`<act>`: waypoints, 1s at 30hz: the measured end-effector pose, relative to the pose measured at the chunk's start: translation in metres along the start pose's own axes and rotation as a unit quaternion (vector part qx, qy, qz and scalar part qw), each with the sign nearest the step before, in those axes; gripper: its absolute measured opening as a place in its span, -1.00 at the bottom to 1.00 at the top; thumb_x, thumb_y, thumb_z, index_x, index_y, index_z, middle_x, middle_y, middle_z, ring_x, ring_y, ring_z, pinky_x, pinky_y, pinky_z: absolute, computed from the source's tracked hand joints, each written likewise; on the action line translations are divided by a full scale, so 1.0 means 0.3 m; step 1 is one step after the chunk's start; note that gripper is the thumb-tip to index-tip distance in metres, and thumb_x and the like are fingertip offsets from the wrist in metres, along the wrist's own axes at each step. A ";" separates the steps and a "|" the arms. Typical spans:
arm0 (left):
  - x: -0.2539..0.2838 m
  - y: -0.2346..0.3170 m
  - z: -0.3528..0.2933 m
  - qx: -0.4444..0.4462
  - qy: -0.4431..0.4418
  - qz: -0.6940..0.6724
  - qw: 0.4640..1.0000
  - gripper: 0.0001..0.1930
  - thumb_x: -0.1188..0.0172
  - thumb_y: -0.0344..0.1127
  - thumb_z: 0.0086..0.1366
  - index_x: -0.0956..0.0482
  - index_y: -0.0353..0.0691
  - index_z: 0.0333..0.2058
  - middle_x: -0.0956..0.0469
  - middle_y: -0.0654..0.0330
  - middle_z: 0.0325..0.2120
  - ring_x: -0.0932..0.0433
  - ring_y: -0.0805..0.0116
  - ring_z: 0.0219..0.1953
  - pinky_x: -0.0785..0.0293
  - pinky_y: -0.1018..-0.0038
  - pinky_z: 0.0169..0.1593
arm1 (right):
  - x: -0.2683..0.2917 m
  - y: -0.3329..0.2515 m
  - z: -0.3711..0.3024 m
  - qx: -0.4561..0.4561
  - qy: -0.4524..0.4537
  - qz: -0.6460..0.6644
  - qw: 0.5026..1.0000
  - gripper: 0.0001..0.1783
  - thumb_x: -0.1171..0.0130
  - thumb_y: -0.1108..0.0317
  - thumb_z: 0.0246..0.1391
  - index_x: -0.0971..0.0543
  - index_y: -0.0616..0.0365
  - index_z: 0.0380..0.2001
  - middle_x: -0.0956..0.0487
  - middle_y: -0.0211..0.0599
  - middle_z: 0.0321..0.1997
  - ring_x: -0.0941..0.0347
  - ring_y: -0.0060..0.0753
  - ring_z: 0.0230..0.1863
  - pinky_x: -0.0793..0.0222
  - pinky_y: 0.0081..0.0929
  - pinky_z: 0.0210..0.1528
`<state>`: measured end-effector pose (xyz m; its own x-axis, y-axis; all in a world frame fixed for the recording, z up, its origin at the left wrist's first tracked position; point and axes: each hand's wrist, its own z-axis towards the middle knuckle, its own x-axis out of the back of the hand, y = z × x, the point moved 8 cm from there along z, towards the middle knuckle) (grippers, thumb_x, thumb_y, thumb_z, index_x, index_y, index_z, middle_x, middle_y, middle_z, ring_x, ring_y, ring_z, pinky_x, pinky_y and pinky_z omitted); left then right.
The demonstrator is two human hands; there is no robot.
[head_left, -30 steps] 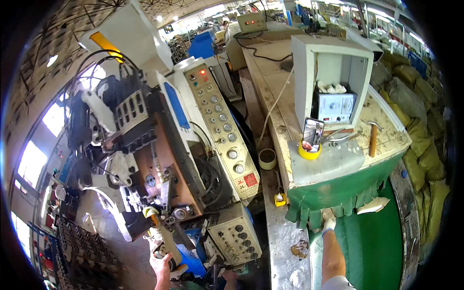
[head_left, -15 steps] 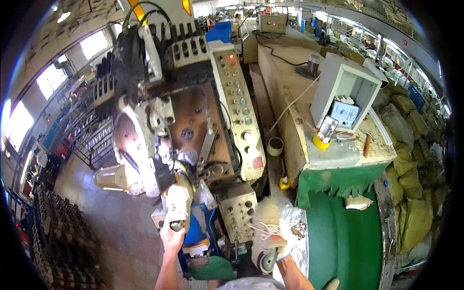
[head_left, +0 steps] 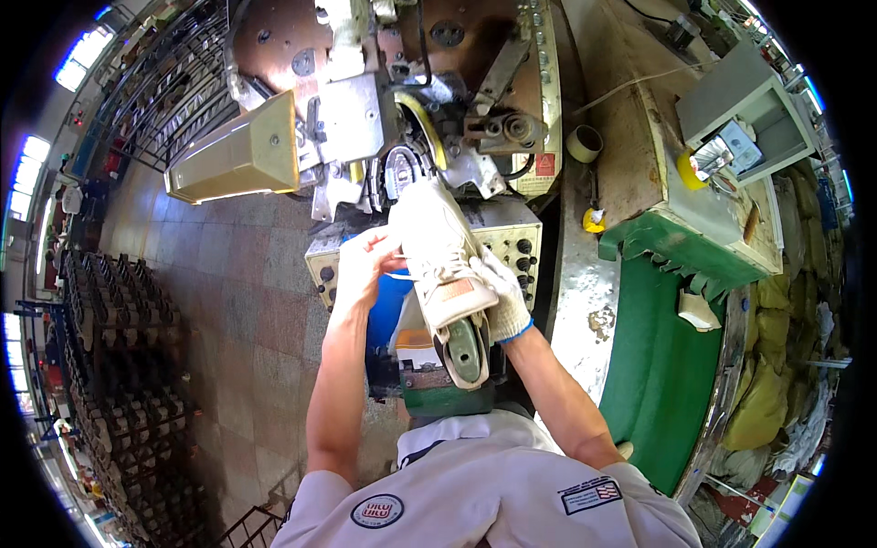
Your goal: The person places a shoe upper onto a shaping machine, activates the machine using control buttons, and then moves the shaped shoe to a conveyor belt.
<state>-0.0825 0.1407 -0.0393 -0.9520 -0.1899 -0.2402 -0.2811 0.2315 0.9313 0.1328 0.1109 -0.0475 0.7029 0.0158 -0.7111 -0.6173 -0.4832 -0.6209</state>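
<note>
A beige lace-up shoe upper [head_left: 437, 239] on a green shoe last [head_left: 464, 352] is between my hands, its toe pointing at the machine's clamp head [head_left: 402, 171]. My right hand [head_left: 502, 294], in a white knit glove with a blue cuff, grips its right side near the laces. My bare left hand [head_left: 367, 267] has bent fingers closed at the left side, where a loose lace [head_left: 400, 275] runs by the fingertips. The fingertips are partly hidden, and whether the toe touches the clamp head cannot be told.
A beige angled housing [head_left: 239, 151] juts out left of the clamp head. A control box [head_left: 521, 239] sits behind my hands. On the right are a green conveyor belt [head_left: 653, 365] and a bench with an open grey box [head_left: 749, 119]. Dark racks [head_left: 123, 365] stand left.
The shoe in my right hand has moved from the lower right to the machine's front. My left hand has left the other shoe, now out of sight, and joined this one. The view tilted down.
</note>
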 end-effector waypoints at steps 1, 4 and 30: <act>0.014 -0.005 0.023 0.006 0.008 -0.005 1.000 -0.73 -0.32 -0.42 0.28 -0.64 -0.39 -0.06 -0.70 0.18 -0.30 -0.67 0.47 -0.39 -0.64 0.56 -0.29 | -0.001 0.001 0.028 0.011 0.001 -0.011 1.000 -0.38 -0.17 0.30 0.30 -0.34 0.27 0.36 -0.52 -0.27 0.23 -0.47 -0.46 0.17 -0.38 -0.49 0.21; 0.044 0.024 0.062 -0.013 0.040 -0.010 0.999 -0.70 -0.34 -0.45 0.26 -0.63 -0.43 -0.05 -0.70 0.12 -0.28 -0.70 0.41 -0.34 -0.67 0.52 -0.23 | -0.020 -0.004 0.092 0.034 0.000 -0.030 0.999 -0.35 -0.17 0.30 0.30 -0.30 0.29 0.39 -0.48 -0.25 0.30 -0.43 -0.46 0.23 -0.32 -0.50 0.27; 0.087 -0.035 0.127 -0.119 0.112 -0.241 0.957 -0.38 -0.14 -0.77 0.13 -0.34 -0.59 0.22 -0.51 -0.18 0.12 -0.56 0.14 0.14 -0.54 0.41 0.20 | 0.005 0.108 0.369 0.118 0.032 0.017 0.992 -0.47 -0.17 0.35 0.31 -0.42 0.31 0.29 -0.55 -0.26 0.20 -0.51 -0.43 0.11 -0.42 -0.48 0.17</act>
<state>-0.1090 0.1695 -0.0658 -0.6607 -0.4258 -0.6181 -0.6202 -0.1542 0.7691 0.0747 0.1921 -0.1054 0.6970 -0.0551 -0.7149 -0.7006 -0.2647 -0.6626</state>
